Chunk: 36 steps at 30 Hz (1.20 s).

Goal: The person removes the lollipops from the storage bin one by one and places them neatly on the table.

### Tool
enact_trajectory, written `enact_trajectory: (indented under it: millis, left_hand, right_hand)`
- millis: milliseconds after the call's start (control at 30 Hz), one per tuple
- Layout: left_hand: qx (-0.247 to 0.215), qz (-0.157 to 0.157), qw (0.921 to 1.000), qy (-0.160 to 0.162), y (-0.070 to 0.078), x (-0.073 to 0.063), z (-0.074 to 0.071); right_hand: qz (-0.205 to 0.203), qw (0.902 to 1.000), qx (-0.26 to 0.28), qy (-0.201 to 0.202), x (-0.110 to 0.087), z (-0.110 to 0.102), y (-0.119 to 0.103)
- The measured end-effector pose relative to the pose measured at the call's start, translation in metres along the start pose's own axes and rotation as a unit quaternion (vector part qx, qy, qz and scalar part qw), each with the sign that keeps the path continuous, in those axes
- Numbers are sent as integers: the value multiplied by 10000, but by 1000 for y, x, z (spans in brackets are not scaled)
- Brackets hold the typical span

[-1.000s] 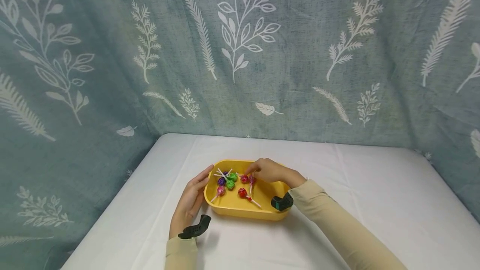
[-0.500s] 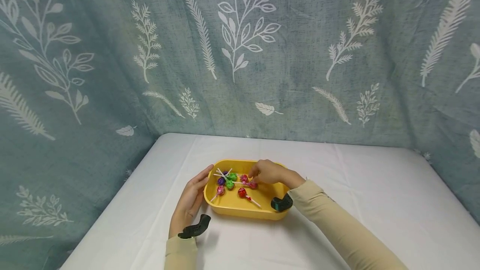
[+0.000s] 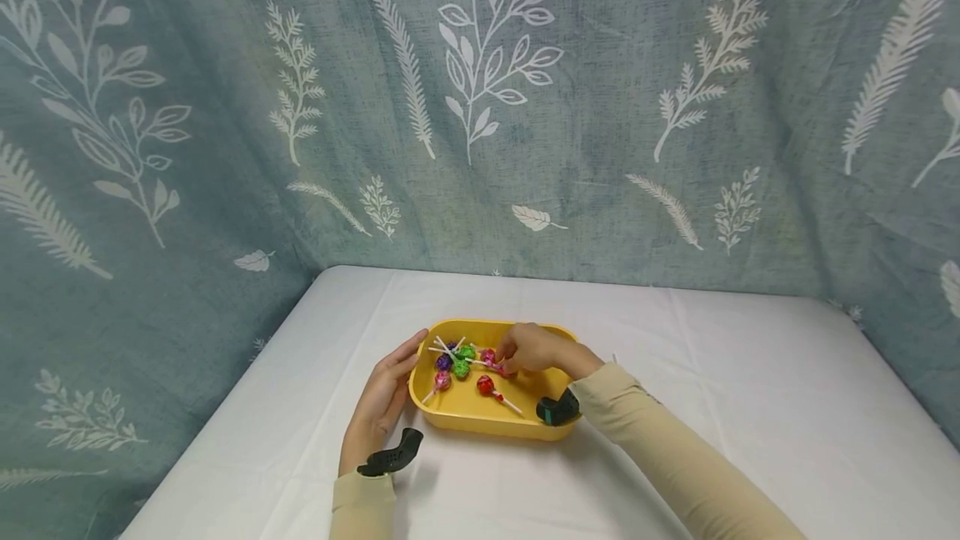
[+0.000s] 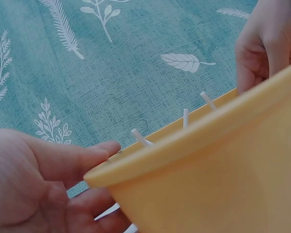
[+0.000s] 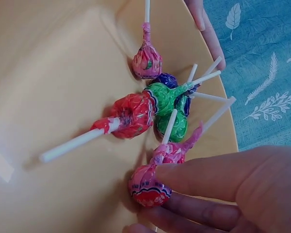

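Observation:
A yellow plastic tray [image 3: 491, 425] holds several wrapped lollipops. My right hand [image 3: 534, 347] is inside its right half and pinches a pink lollipop [image 5: 148, 189] by the wrapped head, thumb on the near side, fingers behind. That lollipop's stick points left. Another pink lollipop [image 5: 173, 151] lies right beside it. My left hand [image 3: 384, 394] rests along the tray's left outer wall, its fingers touching the rim corner in the left wrist view.
Inside the tray's left part are green lollipops [image 3: 461, 368], purple ones [image 3: 443, 362] and a pink one [image 3: 442, 381]. A red lollipop [image 3: 485, 386] lies near the middle. A white cloth covers the table [image 3: 720, 390], with a patterned curtain [image 3: 585, 107] behind.
The pink lollipop in my right hand has swung round: its stick pointed toward the person and now points left. My right hand has dipped slightly. My left hand stays at the tray.

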<state>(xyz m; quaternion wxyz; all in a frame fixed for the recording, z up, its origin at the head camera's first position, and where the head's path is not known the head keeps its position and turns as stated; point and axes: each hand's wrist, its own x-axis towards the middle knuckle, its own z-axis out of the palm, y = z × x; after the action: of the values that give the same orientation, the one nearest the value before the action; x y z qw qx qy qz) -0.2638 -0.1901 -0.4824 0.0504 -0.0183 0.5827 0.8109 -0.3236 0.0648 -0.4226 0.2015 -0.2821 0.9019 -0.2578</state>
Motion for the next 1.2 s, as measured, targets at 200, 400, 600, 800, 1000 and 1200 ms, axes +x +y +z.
enact_trajectory:
  millis: [200, 400, 600, 800, 1000, 1200]
  left_hand:
    - [-4, 0, 10000, -22, -1, 1, 1]
    - [8, 26, 10000, -8, -2, 2, 1]
    - [9, 16, 10000, -16, -2, 1, 2]
    - [29, 33, 10000, -40, -2, 0, 0]
    - [37, 33, 10000, -2, 0, -1, 0]
    - [117, 4, 9999, 18, 2, -2, 1]
  right_hand:
    - [59, 10000, 28, 54, 0, 0, 2]
    - [74, 9998, 158, 78, -1, 0, 5]
    - [117, 9992, 366, 122, -6, -4, 7]
    - [61, 9968, 745, 286, -16, -11, 11]
    - [157, 9895, 1373, 429, -29, -19, 15]
    - [280, 9799, 1873, 620, -43, -26, 21]
